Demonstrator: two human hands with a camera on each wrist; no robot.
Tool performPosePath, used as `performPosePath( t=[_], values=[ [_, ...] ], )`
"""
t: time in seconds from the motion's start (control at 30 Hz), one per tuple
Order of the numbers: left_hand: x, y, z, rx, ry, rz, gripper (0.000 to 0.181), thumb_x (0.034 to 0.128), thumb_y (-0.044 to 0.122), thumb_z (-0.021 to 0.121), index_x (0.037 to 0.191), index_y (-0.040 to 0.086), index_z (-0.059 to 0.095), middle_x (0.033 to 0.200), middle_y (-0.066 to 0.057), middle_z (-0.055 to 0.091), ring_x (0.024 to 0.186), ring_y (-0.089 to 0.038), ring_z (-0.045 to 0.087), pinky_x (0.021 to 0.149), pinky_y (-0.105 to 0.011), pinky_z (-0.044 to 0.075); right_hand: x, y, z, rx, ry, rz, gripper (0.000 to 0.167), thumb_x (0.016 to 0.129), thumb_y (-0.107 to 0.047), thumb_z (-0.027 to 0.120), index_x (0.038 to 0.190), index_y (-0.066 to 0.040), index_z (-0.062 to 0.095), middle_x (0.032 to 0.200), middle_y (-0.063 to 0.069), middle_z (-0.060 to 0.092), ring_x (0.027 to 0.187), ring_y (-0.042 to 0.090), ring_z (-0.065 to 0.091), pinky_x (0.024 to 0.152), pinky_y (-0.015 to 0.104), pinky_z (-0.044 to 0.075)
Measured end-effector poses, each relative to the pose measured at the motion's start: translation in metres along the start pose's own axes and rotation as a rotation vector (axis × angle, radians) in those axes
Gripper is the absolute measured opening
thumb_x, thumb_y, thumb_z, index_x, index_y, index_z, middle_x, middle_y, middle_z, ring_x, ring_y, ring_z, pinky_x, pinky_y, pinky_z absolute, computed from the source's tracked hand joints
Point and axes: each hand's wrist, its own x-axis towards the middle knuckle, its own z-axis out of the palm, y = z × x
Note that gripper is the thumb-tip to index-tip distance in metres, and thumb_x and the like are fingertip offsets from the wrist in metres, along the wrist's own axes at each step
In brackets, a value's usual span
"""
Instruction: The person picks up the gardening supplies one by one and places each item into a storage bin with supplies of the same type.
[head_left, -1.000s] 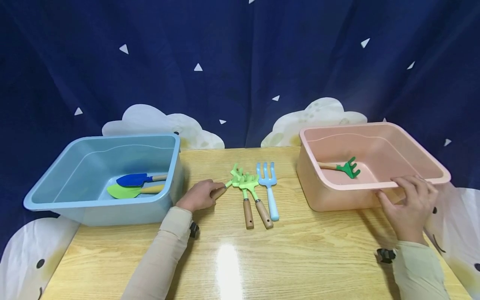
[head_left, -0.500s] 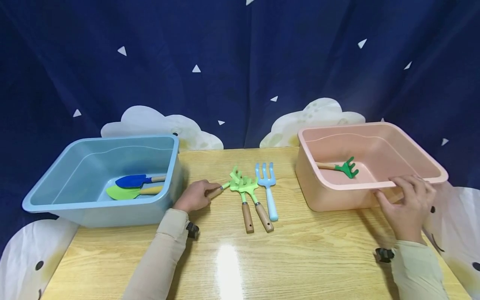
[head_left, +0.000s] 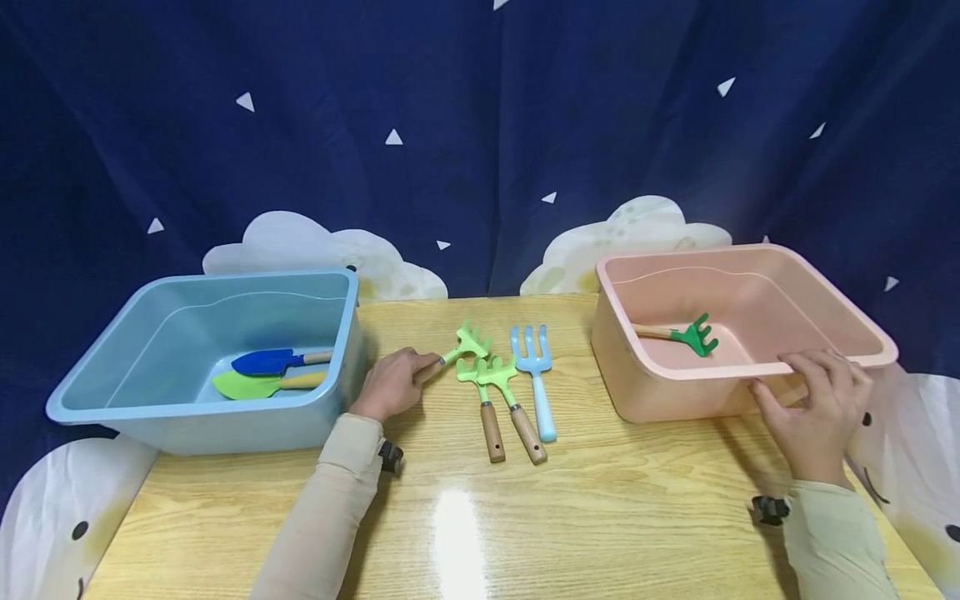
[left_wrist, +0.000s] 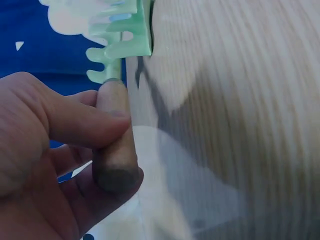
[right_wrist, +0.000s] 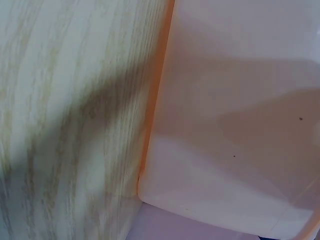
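My left hand pinches the wooden handle of a light green hand rake between thumb and fingers. In the left wrist view, the thumb lies along that handle, whose butt end shows. Just below the rake's head lie two more light green rakes with brown handles, their heads overlapping. To their right is a light blue hand fork. My right hand grips the near rim of the pink bin, thumb outside, fingers over the edge. The right wrist view shows the bin's wall, not the fingers.
At the left stands a blue bin holding a blue trowel and a green trowel. Inside the pink bin lies a dark green rake. A dark blue curtain hangs behind the wooden table.
The held rake has been drawn left, then swung up and apart from the two other green rakes. Those two have shifted slightly. My right hand stays on the pink bin's rim.
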Motion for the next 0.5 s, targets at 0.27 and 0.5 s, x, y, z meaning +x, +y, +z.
performPosePath(
  t=[0.27, 0.5],
  values=[
    [0.002, 0.003, -0.007, -0.222, -0.002, -0.012, 0.053, 0.0858, -0.003, 0.063, 0.133, 0.020, 0.065, 0.100, -0.009, 0.069, 0.077, -0.020, 0.063, 0.062, -0.029, 0.046, 0.002, -0.007, -0.001, 0.010, 0.016, 0.000, 0.079, 0.079, -0.067, 0.065, 0.098, 0.010, 0.068, 0.104, 0.035, 0.060, 0.110, 0.054, 0.047, 0.112, 0.041, 0.020],
    [0.004, 0.009, -0.015, -0.389, 0.019, -0.039, 0.053, 0.0854, -0.001, 0.068, 0.134, 0.021, 0.064, 0.106, -0.013, 0.069, 0.084, -0.023, 0.070, 0.063, -0.026, 0.051, 0.001, -0.002, 0.000, 0.000, 0.004, 0.001, 0.081, 0.079, -0.069, 0.064, 0.098, 0.009, 0.068, 0.105, 0.034, 0.060, 0.111, 0.055, 0.046, 0.112, 0.043, 0.020]
  ],
)
